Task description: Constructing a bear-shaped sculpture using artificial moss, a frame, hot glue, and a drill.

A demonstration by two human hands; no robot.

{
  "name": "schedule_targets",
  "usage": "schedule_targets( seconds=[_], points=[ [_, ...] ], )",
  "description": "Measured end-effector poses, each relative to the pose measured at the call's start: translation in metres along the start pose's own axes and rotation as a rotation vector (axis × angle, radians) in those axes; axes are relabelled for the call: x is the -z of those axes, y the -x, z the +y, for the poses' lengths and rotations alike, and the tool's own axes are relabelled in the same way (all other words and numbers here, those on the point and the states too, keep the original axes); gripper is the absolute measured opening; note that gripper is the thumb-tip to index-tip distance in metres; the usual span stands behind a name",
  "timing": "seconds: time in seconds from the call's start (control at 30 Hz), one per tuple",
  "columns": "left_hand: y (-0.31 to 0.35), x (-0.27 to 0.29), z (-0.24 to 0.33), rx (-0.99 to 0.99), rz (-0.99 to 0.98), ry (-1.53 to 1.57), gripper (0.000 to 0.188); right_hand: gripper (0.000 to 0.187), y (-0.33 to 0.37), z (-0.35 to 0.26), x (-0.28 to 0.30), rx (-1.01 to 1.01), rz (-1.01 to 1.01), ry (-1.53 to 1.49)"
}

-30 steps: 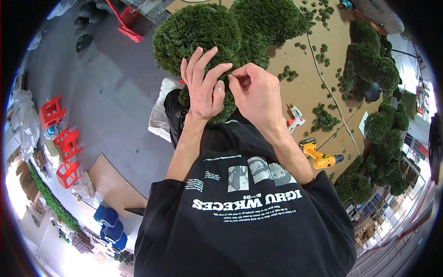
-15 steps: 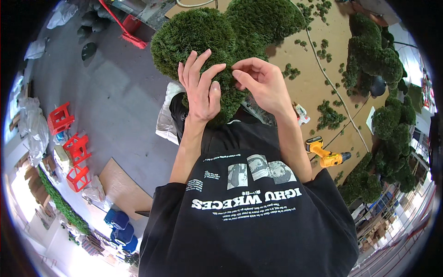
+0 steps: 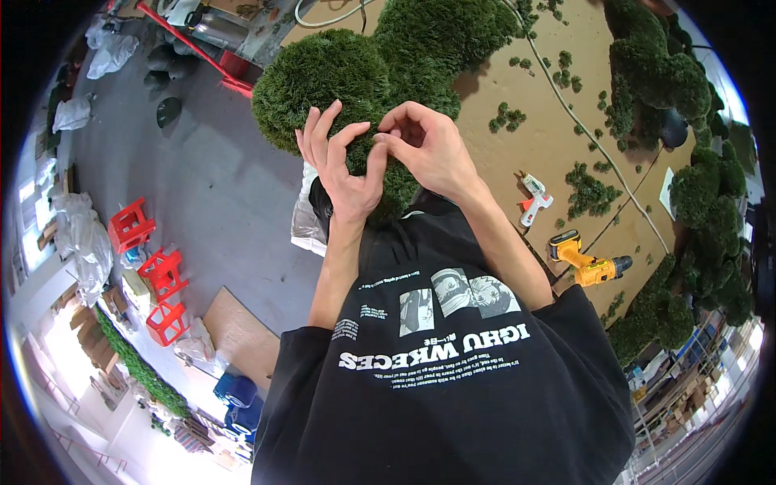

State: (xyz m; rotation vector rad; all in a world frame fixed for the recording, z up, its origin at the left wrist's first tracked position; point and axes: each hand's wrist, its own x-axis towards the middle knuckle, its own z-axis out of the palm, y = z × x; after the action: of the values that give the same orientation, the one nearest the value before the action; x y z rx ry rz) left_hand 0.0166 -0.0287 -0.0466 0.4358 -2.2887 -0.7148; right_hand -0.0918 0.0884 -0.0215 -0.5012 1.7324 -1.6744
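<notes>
A rounded clump of green artificial foliage [image 3: 319, 77] lies in front of me, joined to a larger foliage mass [image 3: 444, 36] behind it. Over its near side, my left hand [image 3: 346, 166] is held with the fingers spread and curved, thumb and index slightly apart. My right hand [image 3: 428, 152] has its thumb and index pinched together beside the left thumb tip. Whatever lies between those fingertips is too small to make out. The foliage's lower part is partly hidden behind both hands.
On the brown board [image 3: 501, 77] at right lie a glue gun [image 3: 533, 200], a yellow cordless drill [image 3: 586, 260], small foliage sprigs [image 3: 590, 192] and a pale cord [image 3: 602, 145]. More foliage mounds [image 3: 659, 65] stand far right. Red stools [image 3: 164, 273] stand on the grey floor at left.
My right hand has come in toward the left, and their fingertips now nearly meet. The left index has drawn closer to its thumb. The view has shifted, showing the glue gun more fully.
</notes>
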Motion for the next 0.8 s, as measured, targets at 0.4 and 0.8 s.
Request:
schedule_targets(
  seconds=[0.4, 0.8],
  points=[
    [0.000, 0.004, 0.000, 0.004, -0.036, 0.041, 0.030, 0.020, -0.002, 0.008, 0.004, -0.012, -0.045, -0.060],
    [-0.002, -0.001, 0.006, 0.024, 0.002, -0.009, 0.024, 0.013, -0.003, 0.011, 0.005, -0.019, -0.068, -0.129]
  ],
)
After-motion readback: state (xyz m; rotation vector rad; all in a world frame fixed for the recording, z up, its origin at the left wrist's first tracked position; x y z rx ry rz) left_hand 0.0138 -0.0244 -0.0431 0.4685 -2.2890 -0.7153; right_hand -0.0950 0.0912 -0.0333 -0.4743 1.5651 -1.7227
